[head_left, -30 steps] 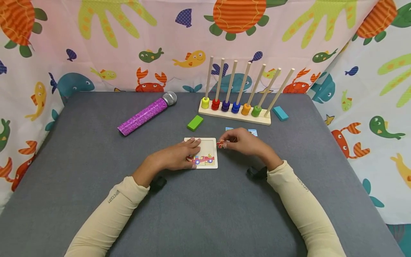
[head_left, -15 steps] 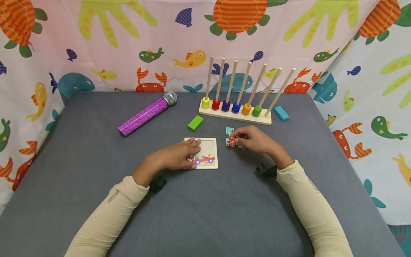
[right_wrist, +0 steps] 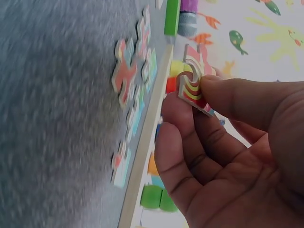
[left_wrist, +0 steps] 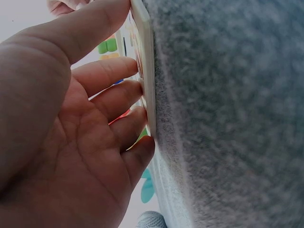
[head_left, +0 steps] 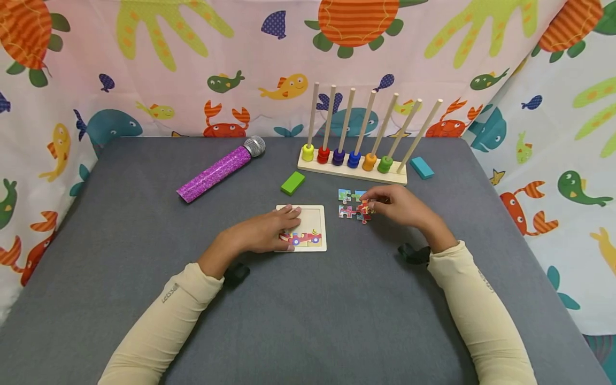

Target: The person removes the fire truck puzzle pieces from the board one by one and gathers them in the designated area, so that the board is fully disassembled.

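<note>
Head view first: left hand [head_left: 260, 231] is laid over the left part of a wooden tray [head_left: 313, 218], grip loosely spread, and from the left wrist cam you can see the fingertips touching the tray, which sits flat on the gray surface [head_left: 308, 315]. Along the tray's near side there's a red car picture [head_left: 308, 239] with blue wheels, its left end partly covered by the thumb. Right hand [head_left: 404, 207] is over to the right, and its grip is pinching a piece [right_wrist: 191, 91] between thumb and fingers; the right wrist cam shows it raised off the surface, red with curved yellow stripes. Just right of the tray are the loose pieces [head_left: 346, 212], lying in a little cluster at that hand's left, one or more partly hidden by the fingers. Farther out you've got a green block [head_left: 292, 183] beyond the tray, a sparkly purple mic [head_left: 216, 174] lying at a slant to the far left, and a peg rack [head_left: 346, 169] with colored rings to the far right. Blue block [head_left: 422, 168] is just off the rack's right end. Sea-creature curtain [head_left: 183, 115] hangs behind it all.
</note>
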The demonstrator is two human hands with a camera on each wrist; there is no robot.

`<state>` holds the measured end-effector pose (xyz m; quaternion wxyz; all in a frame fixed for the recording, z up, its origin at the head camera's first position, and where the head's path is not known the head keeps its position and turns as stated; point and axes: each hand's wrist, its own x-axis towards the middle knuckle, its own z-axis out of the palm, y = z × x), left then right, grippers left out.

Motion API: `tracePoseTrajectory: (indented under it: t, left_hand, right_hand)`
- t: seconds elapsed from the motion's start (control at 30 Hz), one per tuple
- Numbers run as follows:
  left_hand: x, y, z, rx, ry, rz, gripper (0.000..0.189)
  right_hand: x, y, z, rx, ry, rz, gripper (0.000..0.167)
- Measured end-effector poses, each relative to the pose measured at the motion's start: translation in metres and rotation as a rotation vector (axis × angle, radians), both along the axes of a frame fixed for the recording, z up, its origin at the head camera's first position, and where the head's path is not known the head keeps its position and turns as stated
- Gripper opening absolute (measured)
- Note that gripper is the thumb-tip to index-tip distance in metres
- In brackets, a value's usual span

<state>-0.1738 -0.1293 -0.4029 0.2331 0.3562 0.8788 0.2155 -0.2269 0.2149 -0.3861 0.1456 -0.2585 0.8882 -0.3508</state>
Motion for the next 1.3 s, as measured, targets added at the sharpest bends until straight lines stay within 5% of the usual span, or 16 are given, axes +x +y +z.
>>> tracePoseTrajectory:
  t: [0.67, 1.3]
  left_hand:
    - [-0.003, -0.001, -0.001, -0.019, 0.008, 0.001, 0.069]
    - [-0.001, 0.000, -0.001, -0.025, -0.023, 0.022, 0.071]
  right_hand:
    - [-0.002, 0.039, -0.003, 0.046, -0.029, -0.087, 0.021]
    - [-0.004, 0.036, -0.020, 0.076, -0.026, -0.075, 0.019]
